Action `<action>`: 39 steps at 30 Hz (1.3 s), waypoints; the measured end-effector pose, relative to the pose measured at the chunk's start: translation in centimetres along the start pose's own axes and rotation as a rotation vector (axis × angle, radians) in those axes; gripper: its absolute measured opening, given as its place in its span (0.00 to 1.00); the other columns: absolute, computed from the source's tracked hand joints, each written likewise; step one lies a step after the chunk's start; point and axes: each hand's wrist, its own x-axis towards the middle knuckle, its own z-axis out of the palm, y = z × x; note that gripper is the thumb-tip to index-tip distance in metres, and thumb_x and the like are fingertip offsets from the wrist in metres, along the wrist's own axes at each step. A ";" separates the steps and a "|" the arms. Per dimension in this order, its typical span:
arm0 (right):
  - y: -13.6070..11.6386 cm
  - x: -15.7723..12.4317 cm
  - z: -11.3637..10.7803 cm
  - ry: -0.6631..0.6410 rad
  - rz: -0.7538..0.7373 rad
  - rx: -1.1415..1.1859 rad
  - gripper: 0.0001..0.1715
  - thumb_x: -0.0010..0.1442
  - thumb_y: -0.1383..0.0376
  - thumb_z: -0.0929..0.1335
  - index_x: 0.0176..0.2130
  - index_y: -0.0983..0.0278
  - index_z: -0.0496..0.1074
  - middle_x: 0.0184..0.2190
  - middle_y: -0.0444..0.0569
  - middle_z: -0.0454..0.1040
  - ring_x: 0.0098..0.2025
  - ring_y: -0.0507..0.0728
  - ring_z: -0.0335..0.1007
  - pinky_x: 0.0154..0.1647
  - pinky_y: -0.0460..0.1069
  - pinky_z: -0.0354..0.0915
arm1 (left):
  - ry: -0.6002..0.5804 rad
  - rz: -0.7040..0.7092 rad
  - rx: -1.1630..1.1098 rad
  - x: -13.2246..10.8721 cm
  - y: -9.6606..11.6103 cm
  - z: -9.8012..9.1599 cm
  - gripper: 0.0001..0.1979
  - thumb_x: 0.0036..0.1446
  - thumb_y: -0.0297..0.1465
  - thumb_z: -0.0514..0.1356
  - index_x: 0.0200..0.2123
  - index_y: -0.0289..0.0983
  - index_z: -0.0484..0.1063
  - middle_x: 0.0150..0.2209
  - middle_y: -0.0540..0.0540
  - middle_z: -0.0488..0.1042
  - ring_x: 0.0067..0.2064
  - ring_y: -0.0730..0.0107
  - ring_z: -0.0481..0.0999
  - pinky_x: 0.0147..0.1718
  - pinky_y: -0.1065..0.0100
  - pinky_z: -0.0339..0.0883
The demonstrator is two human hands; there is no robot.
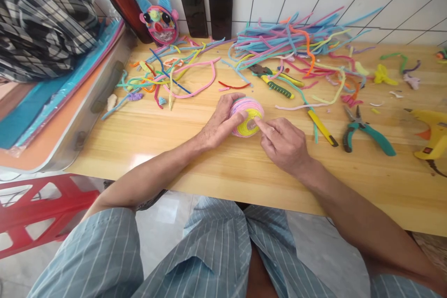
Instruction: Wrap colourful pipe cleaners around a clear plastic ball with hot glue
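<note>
My left hand (223, 123) is closed around a round piece wound with pipe cleaners (247, 104), pink and lilac outside with yellow rings on the face turned up. Its thumb lies across the yellow part, and a small pale gap shows at the middle of the rings. Against the right edge of that gap rests the index fingertip of my right hand (284, 142). The other right fingers are curled in, and whatever they may hold is hidden. Just behind the piece lies a short red pipe cleaner (234, 86).
Loose pipe cleaners (289, 39) are heaped along the wall. To the right lie pliers (366, 132), a yellow cutter knife (323, 128) and a glue gun (431, 135); green-handled pliers (275, 83) lie behind. A finished figure (162, 25), a flask (120, 0) and two phones (220, 4) stand at the back.
</note>
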 end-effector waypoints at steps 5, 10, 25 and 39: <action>-0.1 0.0 0.2 0.007 0.003 0.012 0.37 0.67 0.77 0.68 0.71 0.63 0.73 0.39 0.50 0.83 0.40 0.59 0.78 0.42 0.53 0.76 | -0.033 -0.009 -0.016 0.3 -0.1 -0.2 0.34 0.63 0.49 0.68 0.66 0.42 0.65 0.67 0.39 0.73 0.69 0.49 0.74 0.74 0.48 0.68; 0.0 -0.3 0.5 0.015 0.013 0.021 0.39 0.67 0.77 0.67 0.73 0.62 0.72 0.38 0.49 0.82 0.39 0.59 0.77 0.41 0.53 0.75 | 0.003 -0.015 -0.021 0.5 0.1 0.1 0.34 0.62 0.50 0.68 0.63 0.40 0.66 0.65 0.37 0.74 0.66 0.51 0.77 0.72 0.49 0.71; 0.5 0.8 -0.9 -0.042 0.134 -0.008 0.23 0.76 0.67 0.66 0.64 0.60 0.81 0.45 0.54 0.85 0.47 0.60 0.81 0.52 0.57 0.78 | 0.089 0.025 -0.063 0.5 -1.4 0.0 0.33 0.61 0.54 0.71 0.61 0.43 0.72 0.57 0.44 0.80 0.56 0.52 0.81 0.59 0.52 0.79; 14.2 -10.7 -17.4 0.223 0.886 -0.307 0.34 0.55 0.45 0.81 0.21 0.50 0.58 0.15 0.37 0.56 0.20 0.53 0.50 0.23 0.54 0.51 | 0.157 -0.122 -0.288 1.0 -1.4 0.8 0.30 0.58 0.51 0.70 0.58 0.44 0.72 0.55 0.44 0.79 0.55 0.52 0.79 0.58 0.49 0.78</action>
